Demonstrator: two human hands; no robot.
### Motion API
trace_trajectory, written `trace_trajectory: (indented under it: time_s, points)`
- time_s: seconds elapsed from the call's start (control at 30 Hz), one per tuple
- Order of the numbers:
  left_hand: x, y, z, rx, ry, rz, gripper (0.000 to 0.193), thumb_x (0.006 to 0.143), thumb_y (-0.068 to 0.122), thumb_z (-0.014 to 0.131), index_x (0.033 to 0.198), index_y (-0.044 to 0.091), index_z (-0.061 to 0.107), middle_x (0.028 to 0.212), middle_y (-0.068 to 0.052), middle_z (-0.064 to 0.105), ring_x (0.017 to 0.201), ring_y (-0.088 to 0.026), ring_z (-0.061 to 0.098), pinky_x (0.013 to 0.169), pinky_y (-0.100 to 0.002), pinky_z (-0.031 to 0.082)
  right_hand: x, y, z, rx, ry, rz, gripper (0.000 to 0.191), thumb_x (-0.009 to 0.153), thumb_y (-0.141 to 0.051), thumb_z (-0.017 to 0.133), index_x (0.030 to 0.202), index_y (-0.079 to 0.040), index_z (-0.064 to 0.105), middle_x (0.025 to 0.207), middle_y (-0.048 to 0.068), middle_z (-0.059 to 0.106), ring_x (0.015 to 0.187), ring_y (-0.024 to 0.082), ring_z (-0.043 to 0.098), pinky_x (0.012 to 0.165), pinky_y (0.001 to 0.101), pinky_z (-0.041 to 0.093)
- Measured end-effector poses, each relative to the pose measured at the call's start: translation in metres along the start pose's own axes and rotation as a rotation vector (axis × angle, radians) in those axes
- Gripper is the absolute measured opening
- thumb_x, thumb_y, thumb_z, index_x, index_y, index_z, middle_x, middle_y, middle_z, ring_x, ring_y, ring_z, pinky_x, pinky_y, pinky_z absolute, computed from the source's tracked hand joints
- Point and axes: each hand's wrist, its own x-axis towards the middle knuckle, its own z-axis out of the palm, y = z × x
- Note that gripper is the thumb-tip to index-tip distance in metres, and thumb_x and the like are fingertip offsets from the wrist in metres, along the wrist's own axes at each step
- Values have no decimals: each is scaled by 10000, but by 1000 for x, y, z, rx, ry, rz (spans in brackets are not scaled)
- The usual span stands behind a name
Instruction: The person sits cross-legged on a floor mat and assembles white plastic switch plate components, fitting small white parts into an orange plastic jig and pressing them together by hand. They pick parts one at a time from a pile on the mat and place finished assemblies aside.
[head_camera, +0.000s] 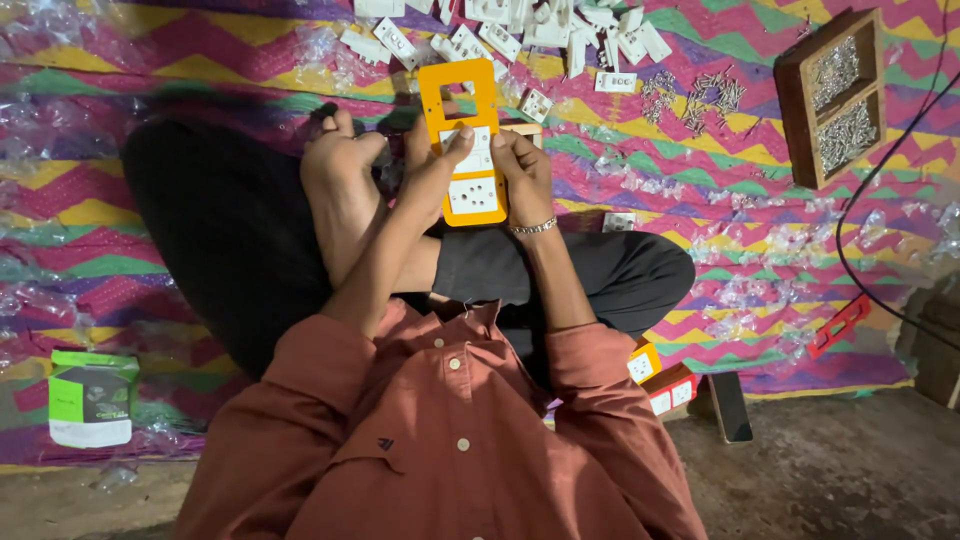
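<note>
You hold an orange plate (462, 140) near the top middle of the frame, just above your crossed legs. It is long, with square holes in it. Two white socket pieces (472, 195) sit in its lower holes; the upper holes are bare. Your left hand (432, 165) is wrapped around its left edge, with the thumb pressing on the upper white piece. Your right hand (524, 172) is clamped on its right edge, and a silver bracelet (533, 227) rings that wrist.

At the upper right stands a brown wooden box (833, 95) with two parts. Both parts are full of small silver screws. More loose screws (690, 97) lie on the mat to the left of the box. A heap of white socket pieces (540, 30) lies along the top edge, just past the plate.

You sit on a bright zigzag mat (700, 180) in pink, yellow, green and purple. Clear plastic wrappers (770, 290) are scattered over it. A green and white packet (90, 398) lies at the lower left. Small orange boxes (660, 378) rest by your right elbow, and a black cable (860, 260) curves down the right side.

The mat ends at the bottom right, where the bare grey floor (840, 470) shows.
</note>
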Motion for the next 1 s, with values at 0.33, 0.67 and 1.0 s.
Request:
trace_trajectory:
  time_s: [0.33, 0.67, 1.0]
  points:
    - [-1, -7, -5, 57, 0, 30, 425, 1005, 126, 686, 1381, 56, 499, 1247, -110, 623, 1112, -197, 650, 938, -346, 562, -1, 1, 3, -34, -59, -41, 257, 1077, -191, 562, 1175, 22, 667, 1033, 49, 732, 894, 95, 679, 812, 269, 548]
    - [9, -8, -6, -40, 29, 38, 448, 949, 108, 699, 1355, 43, 523, 1168, -83, 674, 1014, -188, 675, 865, -366, 572, 18, 13, 1, -184, -6, -46, 244, 1072, -201, 567, 1149, -1, 684, 925, -29, 668, 775, 46, 554, 656, 241, 441]
    - [8, -3, -7, 126, 41, 23, 377, 943, 110, 696, 1280, 9, 562, 1106, -107, 704, 934, -180, 687, 793, -339, 578, 14, 15, -2, -283, -32, -80, 257, 1078, -237, 562, 1093, -17, 694, 674, -53, 525, 530, 25, 428, 467, 222, 328]
